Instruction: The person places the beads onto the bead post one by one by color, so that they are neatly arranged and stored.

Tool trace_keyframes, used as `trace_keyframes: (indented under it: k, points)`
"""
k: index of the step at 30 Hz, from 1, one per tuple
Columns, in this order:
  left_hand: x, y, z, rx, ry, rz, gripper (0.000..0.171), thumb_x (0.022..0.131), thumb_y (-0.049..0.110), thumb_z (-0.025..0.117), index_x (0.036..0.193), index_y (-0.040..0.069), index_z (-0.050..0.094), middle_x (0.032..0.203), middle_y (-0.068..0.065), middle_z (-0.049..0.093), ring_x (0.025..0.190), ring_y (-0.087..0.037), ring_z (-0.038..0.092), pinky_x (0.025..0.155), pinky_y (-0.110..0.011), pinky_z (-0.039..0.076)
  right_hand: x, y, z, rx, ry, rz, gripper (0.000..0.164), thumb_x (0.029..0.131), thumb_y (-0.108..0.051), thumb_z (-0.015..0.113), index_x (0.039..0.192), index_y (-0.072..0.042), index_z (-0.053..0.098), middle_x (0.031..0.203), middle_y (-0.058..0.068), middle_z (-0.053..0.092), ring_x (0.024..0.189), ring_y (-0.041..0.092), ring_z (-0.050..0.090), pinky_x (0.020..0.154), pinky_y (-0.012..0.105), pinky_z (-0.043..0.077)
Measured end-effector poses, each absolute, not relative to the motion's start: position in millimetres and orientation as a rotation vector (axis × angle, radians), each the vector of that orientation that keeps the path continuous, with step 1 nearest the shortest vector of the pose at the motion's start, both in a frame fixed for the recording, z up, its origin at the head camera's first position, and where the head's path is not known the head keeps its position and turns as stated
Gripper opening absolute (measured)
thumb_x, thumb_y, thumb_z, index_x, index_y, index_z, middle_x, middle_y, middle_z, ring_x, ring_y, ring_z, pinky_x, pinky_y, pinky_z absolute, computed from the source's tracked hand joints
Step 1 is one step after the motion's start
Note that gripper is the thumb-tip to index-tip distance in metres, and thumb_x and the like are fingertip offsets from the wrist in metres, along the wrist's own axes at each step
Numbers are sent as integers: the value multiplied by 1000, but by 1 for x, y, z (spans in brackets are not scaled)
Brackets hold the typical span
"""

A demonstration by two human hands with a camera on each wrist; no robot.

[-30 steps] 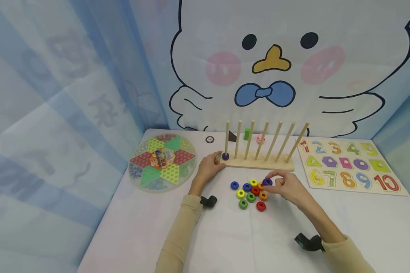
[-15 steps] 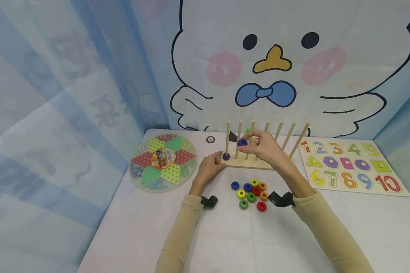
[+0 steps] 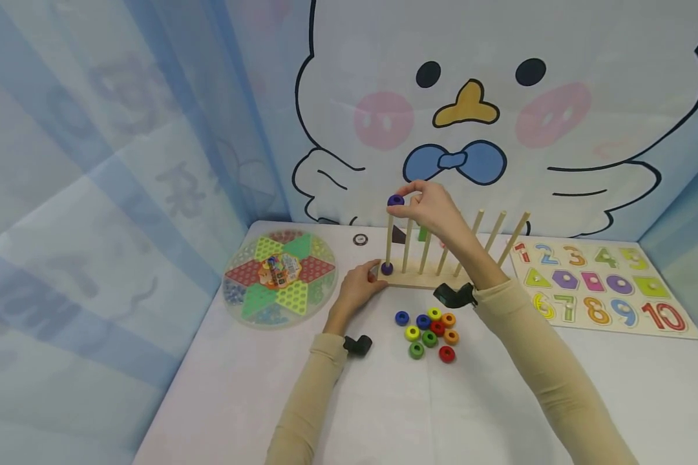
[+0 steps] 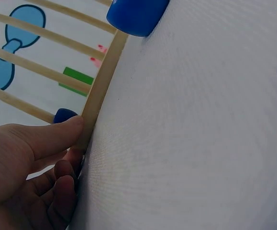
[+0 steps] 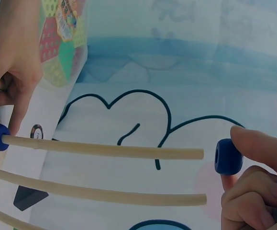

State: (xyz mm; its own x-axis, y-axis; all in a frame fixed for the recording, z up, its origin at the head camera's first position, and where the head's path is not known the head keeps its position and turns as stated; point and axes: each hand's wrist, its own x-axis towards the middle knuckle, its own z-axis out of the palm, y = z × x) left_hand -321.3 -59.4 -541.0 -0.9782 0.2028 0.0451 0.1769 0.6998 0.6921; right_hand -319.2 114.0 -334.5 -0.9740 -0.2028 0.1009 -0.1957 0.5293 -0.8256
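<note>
A wooden peg rack (image 3: pixel 421 278) with a row of upright pegs stands on the table. My left hand (image 3: pixel 359 285) holds the left end of its base, thumb on the near side in the left wrist view. One dark purple ring (image 3: pixel 387 268) sits at the bottom of the leftmost peg. My right hand (image 3: pixel 436 205) pinches another purple ring (image 5: pixel 228 156) between thumb and forefinger. In the right wrist view, that ring is just off the tip of the leftmost peg (image 5: pixel 105 147), with a small gap. Several coloured rings, among them a red ring (image 3: pixel 447 354), lie in front of the rack.
A round Chinese checkers board (image 3: pixel 280 278) lies left of the rack. To the right is a number and shape puzzle board (image 3: pixel 605 287). Behind the pegs are a green block (image 4: pixel 76 80), a dark wedge-shaped piece (image 5: pixel 29 197) and a small round disc (image 3: pixel 360 239).
My right hand has lifted the purple ring from beside the loose rings, up and left to the top of the leftmost peg. My left hand has stayed on the rack's end.
</note>
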Motion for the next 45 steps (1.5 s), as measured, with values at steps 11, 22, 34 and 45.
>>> trace_keyframes:
  k: [11, 22, 34, 45]
  points:
    - [-322, -59, -542, 342, 2852, 1167, 61, 82, 32, 75, 135, 13, 53, 71, 4, 59, 60, -11, 52, 57, -27, 41, -321, 105, -349, -361, 2924, -1258, 42, 83, -30, 73, 116, -6, 62, 52, 0, 41, 42, 12, 34, 41, 26, 26]
    - [-321, -56, -542, 324, 2859, 1160, 59, 83, 31, 74, 135, 12, 53, 71, 4, 59, 60, -10, 51, 57, -26, 40, -282, 139, -374, -347, 2803, -1563, 38, 85, -33, 72, 115, -12, 62, 50, 1, 38, 40, 14, 30, 37, 29, 25]
    - [-322, -58, -544, 286, 2853, 1163, 59, 83, 29, 74, 136, 13, 53, 71, 4, 59, 59, -10, 50, 56, -26, 39, -246, 198, -474, 36, 2509, -1518, 43, 85, -28, 72, 118, -5, 58, 53, -4, 36, 41, 11, 31, 40, 25, 26]
    - [-321, -57, -541, 284, 2844, 1178, 58, 84, 27, 73, 136, 12, 52, 69, 3, 58, 58, -10, 49, 54, -25, 38, -231, 219, -519, 146, 2416, -1407, 45, 83, -27, 74, 117, -2, 58, 54, -5, 38, 40, 10, 31, 41, 24, 27]
